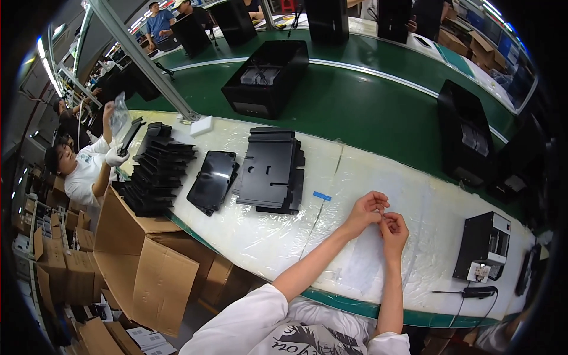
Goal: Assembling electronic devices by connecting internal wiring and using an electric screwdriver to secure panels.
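Over the plastic-covered white tabletop, my left hand (368, 212) and my right hand (394, 232) meet fingertip to fingertip. Both are closed in a pinch, the left with its outer fingers loosely curled. Whatever lies between the fingertips is too small or hidden to make out. Left of my hands, a strip of blue tape (322, 196) sticks to the table. Farther left lie a stack of black metal panels (267, 171) and some smaller glossy black plates (213, 177).
At the right stand a black boxy device (484, 245) and a corded electric screwdriver (479, 291). Many black brackets (155, 171) are piled at the left, beside a person in white. Beyond the table, a green conveyor (355, 100) carries open black cases (266, 80). An open cardboard box (160, 284) stands below left.
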### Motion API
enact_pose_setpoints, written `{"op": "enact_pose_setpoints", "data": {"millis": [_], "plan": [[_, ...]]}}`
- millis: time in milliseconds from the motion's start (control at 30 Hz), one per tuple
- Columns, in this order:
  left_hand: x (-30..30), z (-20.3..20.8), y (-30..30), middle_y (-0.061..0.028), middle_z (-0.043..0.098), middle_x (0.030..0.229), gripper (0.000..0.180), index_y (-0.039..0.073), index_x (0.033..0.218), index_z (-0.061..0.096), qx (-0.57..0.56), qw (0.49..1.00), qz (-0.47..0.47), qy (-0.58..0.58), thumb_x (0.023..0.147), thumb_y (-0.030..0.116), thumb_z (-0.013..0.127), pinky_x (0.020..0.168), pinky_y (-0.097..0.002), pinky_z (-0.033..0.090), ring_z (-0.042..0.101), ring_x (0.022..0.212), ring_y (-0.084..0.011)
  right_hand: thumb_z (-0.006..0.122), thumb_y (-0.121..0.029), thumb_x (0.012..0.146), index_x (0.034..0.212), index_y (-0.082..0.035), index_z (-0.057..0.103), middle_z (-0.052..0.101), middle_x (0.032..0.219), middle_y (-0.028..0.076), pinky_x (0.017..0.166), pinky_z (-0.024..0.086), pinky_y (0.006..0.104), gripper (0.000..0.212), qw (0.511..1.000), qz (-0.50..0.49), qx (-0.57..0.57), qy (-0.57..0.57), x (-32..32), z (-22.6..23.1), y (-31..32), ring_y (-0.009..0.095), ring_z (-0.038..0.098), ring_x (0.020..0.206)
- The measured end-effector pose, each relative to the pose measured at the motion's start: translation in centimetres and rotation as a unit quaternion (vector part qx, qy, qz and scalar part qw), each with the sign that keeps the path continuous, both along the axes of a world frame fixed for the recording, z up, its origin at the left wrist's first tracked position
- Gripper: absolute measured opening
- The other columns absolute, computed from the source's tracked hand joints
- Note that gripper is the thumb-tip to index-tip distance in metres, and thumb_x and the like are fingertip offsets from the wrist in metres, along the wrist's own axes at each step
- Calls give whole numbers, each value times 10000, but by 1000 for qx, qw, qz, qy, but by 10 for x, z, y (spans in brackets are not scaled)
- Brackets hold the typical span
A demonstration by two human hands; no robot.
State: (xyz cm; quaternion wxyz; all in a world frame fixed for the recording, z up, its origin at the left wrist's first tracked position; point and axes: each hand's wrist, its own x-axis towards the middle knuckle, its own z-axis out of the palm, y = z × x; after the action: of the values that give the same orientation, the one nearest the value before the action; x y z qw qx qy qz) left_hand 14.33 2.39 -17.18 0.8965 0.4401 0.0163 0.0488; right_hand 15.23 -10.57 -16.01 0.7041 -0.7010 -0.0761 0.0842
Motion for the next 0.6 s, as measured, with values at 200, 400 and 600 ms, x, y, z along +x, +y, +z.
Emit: {"op": "enact_pose_setpoints", "data": {"millis": [200, 400, 600], "plan": [[6, -6, 0, -65, 546, 992, 452, 23, 1067, 509, 1, 1000, -11, -2, 632, -99, 516, 664, -200, 444, 500, 798, -87, 664, -4, 804, 902, -4, 591, 548, 701, -15, 534, 386, 169, 122, 1000, 0, -13, -7, 3, -2, 0, 29, 474, 593], [3, 3, 2, -74, 565, 981, 402, 12, 1054, 526, 1, 999, 8, 32, 665, -89, 515, 644, -212, 460, 500, 754, -74, 678, -36, 807, 871, 1, 606, 559, 697, -16, 540, 385, 171, 103, 1000, 3, -11, 6, 4, 3, 2, 31, 474, 593], [2, 5, -1, -70, 571, 974, 405, 12, 1047, 528, 0, 1000, -11, 23, 662, -101, 476, 639, -208, 456, 505, 758, -71, 637, -6, 821, 904, -3, 596, 567, 724, -6, 520, 385, 173, 93, 999, 11, -28, -18, 2, 2, -2, 37, 487, 593]]}}
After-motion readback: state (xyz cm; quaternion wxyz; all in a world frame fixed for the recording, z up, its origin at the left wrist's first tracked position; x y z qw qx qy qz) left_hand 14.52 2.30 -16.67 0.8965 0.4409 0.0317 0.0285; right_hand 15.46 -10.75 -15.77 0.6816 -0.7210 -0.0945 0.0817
